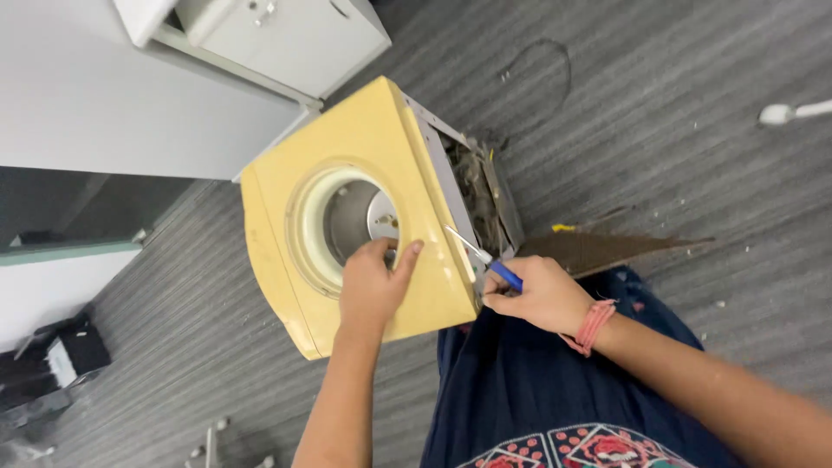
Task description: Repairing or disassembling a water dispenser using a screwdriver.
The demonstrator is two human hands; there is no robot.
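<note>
View from the head camera, looking down at a yellowed appliance housing [364, 173] lying tilted on a grey ribbed carpet [693, 199], with its round front opening [347, 221] facing up. The left hand [371, 286] is resting on the near rim of that opening, fingers curled over the edge and pressing down, bracing the housing rather than enclosing anything. The right hand [542, 296] is clenching the blue handle of a screwdriver [485, 258], whose metal shaft is pointing up and left toward the grey metal edge strip [446, 191] along the housing's right side; whether the tip is seated in a screw cannot be told. Behind that strip, the exposed interior [481, 195] is showing dusty, tangled parts. A brown flat panel [607, 250] is lying on the carpet just right of the housing, and a white cabinet [286, 35] is standing at the far left. A pink cord bracelet [592, 325] is circling the right wrist. Risks, as judged from this pose: the driver tip may be slipping off the strip, because the shaft is meeting it at a slant, and jabbing toward the nearby left fingers; the tilted housing may also be rocking under sideways pressure.
</note>
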